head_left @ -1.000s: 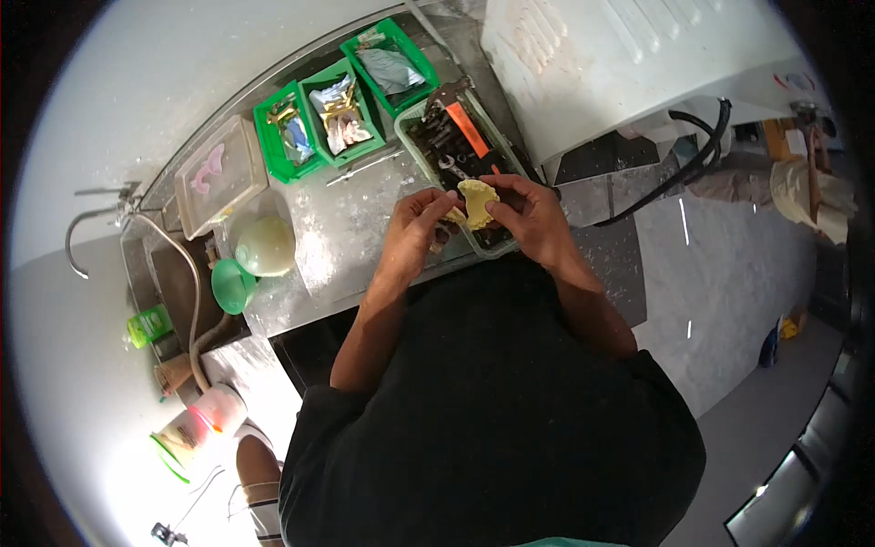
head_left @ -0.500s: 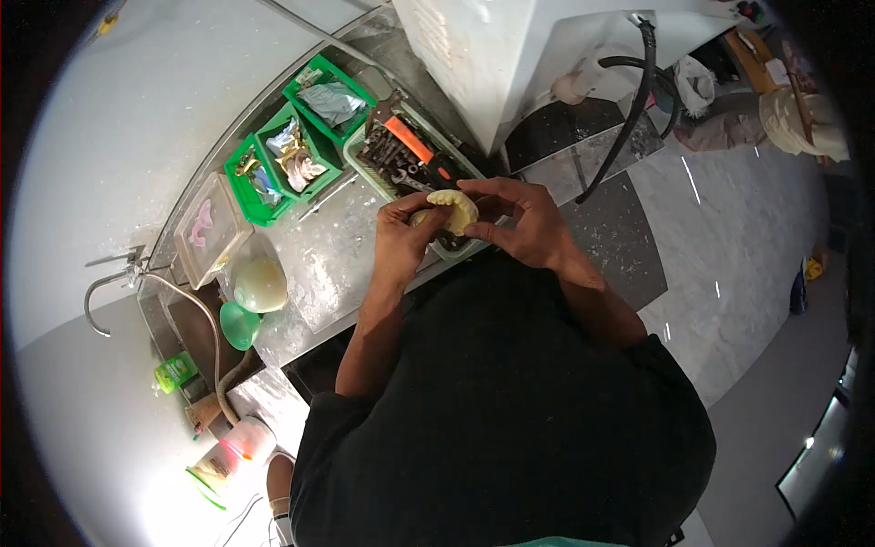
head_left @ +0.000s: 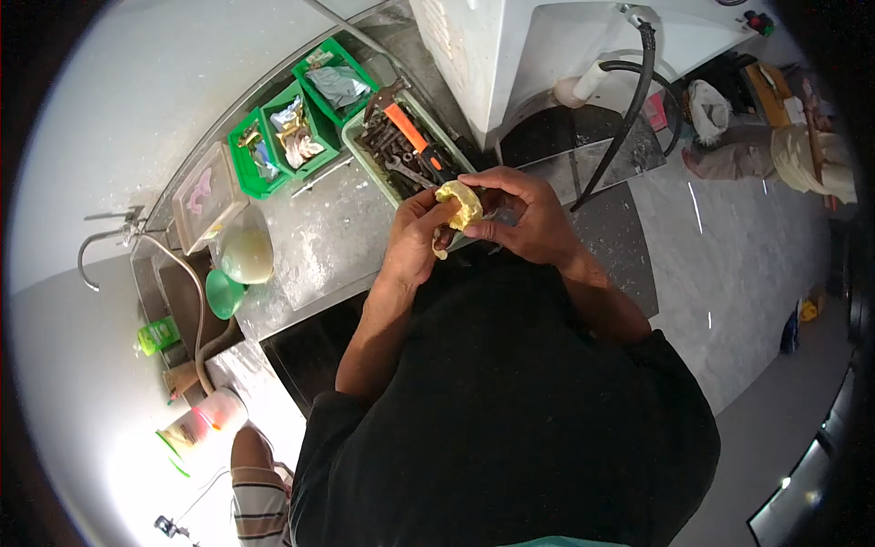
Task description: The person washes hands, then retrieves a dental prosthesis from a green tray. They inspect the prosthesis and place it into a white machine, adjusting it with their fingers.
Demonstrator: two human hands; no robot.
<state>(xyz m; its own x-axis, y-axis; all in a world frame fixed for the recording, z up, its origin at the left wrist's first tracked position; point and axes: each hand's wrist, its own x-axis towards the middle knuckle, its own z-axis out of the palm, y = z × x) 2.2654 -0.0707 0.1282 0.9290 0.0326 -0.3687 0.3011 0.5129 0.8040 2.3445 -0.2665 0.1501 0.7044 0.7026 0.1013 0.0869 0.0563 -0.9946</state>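
Yellow curved piece [head_left: 470,202], gripped at frame centre by left hand [head_left: 413,239] and right hand [head_left: 538,221]; best supported along its outer rim, pressed lightly, never squeezed hard.

Sink [head_left: 175,278]: at left end of counter [head_left: 314,228]
Box [head_left: 203,196]: between sink and bins [head_left: 321,118]
Tray [head_left: 367,171]: right of bins
Hammer [head_left: 407,128]: on tools [head_left: 396,162] in tray
Held piece [head_left: 463,206]: between left hand [head_left: 412,239] and right hand [head_left: 540,226], by tray's near end
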